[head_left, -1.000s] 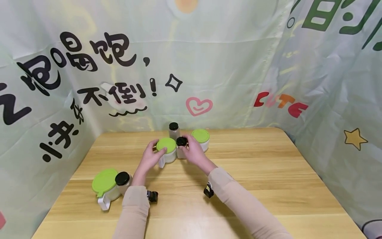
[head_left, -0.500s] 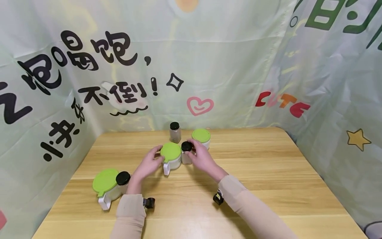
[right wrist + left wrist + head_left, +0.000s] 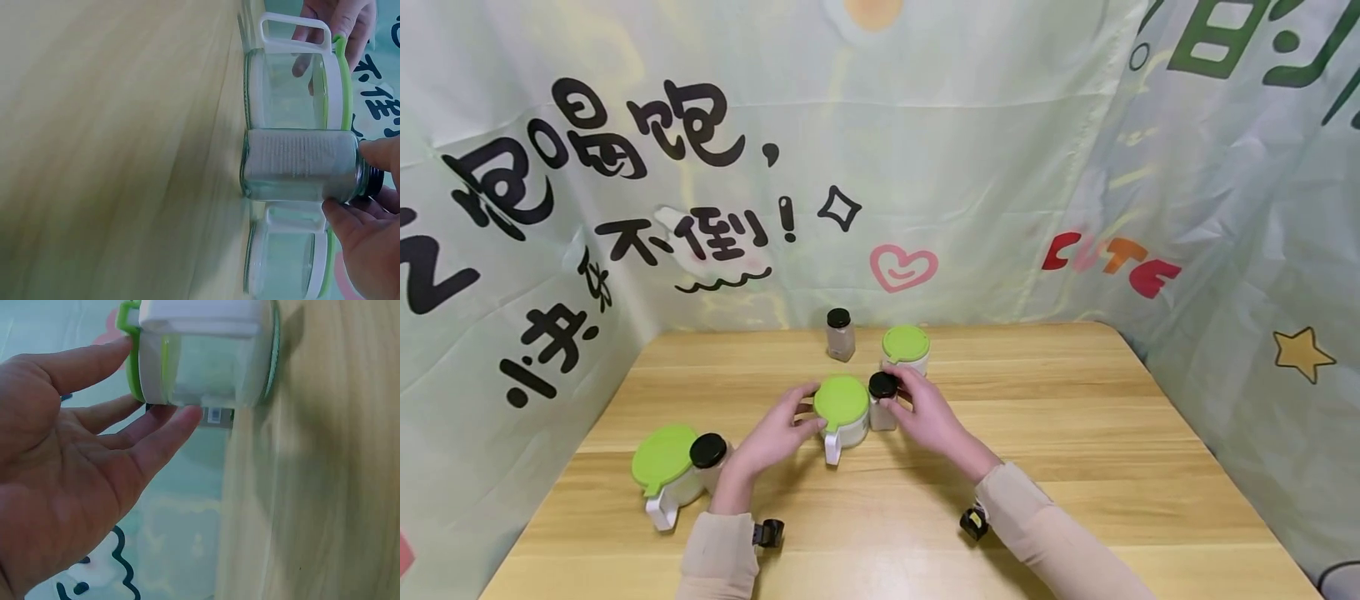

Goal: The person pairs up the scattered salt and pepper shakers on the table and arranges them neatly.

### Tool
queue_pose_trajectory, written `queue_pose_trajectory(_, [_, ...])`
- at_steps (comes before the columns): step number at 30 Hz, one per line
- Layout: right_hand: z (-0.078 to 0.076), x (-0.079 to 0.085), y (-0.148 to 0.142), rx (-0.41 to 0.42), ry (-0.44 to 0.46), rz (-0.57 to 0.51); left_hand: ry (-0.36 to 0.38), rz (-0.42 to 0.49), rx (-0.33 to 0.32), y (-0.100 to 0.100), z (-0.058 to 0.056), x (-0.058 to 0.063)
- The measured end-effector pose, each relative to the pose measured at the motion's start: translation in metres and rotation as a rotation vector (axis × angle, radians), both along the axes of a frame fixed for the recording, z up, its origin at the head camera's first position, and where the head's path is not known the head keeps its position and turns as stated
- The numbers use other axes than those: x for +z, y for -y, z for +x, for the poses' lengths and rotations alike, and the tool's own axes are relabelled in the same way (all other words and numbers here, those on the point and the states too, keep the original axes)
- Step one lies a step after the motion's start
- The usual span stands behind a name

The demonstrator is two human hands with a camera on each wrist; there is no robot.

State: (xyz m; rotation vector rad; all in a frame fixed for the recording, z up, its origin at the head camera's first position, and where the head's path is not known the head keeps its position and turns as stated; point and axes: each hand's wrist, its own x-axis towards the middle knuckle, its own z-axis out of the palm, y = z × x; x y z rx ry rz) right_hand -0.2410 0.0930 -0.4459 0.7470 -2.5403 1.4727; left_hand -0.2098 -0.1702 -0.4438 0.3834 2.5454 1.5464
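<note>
Green-lidded jar [image 3: 841, 400], black-capped bottle [image 3: 881, 417] alongside, between left hand [image 3: 775, 433] gripping jar, right hand [image 3: 932, 418] pinching bottle

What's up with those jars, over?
Left grip holding green-lidded jar. Right grip pinching black-capped jar beside it. Rear green-lidded jar just behind.

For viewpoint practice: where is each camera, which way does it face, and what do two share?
Head: worn there, facing forward and down at the table; left hand, right hand, sleeves show.
Left wrist: worn there, facing the held jar; left hand shows.
Right wrist: worn there, facing the bottle; both hands show.
Both wrist views share that jar.
</note>
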Motion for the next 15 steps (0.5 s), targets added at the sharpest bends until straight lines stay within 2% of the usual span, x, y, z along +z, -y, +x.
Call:
queue_pose_trajectory(10, [0.018, 0.000, -0.018, 0.042, 0.015, 0.019, -0.034, -0.021, -0.037, -0.005, 0.008, -0.003])
queue_pose_trajectory(15, [0.027, 0.001, -0.026, 0.073, 0.007, 0.022, -0.062, -0.017, -0.078, -0.004, 0.012, -0.005])
